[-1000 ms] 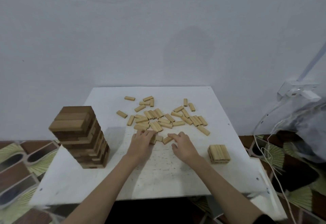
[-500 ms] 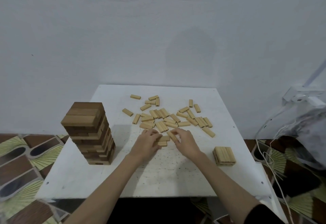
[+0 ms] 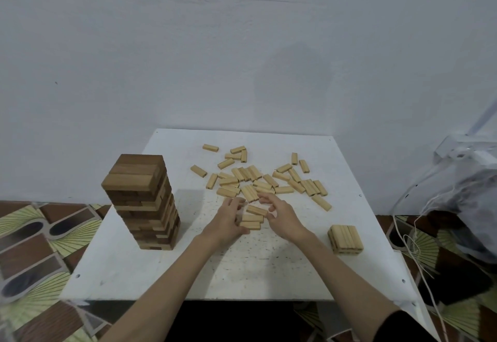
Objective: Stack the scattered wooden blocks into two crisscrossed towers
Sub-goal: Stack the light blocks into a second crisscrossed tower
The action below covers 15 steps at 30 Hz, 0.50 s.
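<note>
A tall crisscrossed tower of darker wooden blocks (image 3: 142, 201) stands on the left of the white table (image 3: 269, 274). A low stack of light blocks (image 3: 345, 239) sits at the right. Several loose light blocks (image 3: 258, 177) lie scattered across the back middle. Three light blocks (image 3: 251, 222) lie close together between my hands, in front of the pile. My left hand (image 3: 228, 220) curls around the left ends of the two lower ones. My right hand (image 3: 282, 218) pinches the right end of the upper, tilted block.
A white wall rises right behind the table. White cables (image 3: 411, 245) and a grey plastic bag (image 3: 470, 196) hang at the right edge. Patterned floor tiles (image 3: 35, 242) show to the left and right of the table.
Both hands have drawn back from the pile toward me, bringing three light blocks together between them. The tower and the low stack have not moved.
</note>
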Tool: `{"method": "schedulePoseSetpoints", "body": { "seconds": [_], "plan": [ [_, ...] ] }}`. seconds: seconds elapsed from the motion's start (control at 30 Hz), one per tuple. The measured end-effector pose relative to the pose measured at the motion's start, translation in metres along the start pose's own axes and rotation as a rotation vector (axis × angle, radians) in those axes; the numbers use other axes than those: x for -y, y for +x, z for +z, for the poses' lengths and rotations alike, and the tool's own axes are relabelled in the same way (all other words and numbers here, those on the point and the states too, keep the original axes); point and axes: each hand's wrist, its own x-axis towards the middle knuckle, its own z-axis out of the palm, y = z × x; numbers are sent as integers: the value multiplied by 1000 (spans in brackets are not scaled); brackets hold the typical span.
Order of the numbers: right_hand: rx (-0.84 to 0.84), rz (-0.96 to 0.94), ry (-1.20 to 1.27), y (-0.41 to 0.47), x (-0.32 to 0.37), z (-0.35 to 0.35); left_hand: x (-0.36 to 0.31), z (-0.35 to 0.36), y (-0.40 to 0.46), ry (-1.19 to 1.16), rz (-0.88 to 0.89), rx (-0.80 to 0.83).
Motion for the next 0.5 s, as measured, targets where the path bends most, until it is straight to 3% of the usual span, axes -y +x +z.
{"method": "schedulePoseSetpoints", "body": {
  "seconds": [0.2,0.5],
  "plan": [
    [28,91,-19,-13,-2,0,-9,4,0,-90,-11,-25],
    [-137,162,95,-14,-9,4,-18,13,0,-183,-53,-49]
  ]
}}
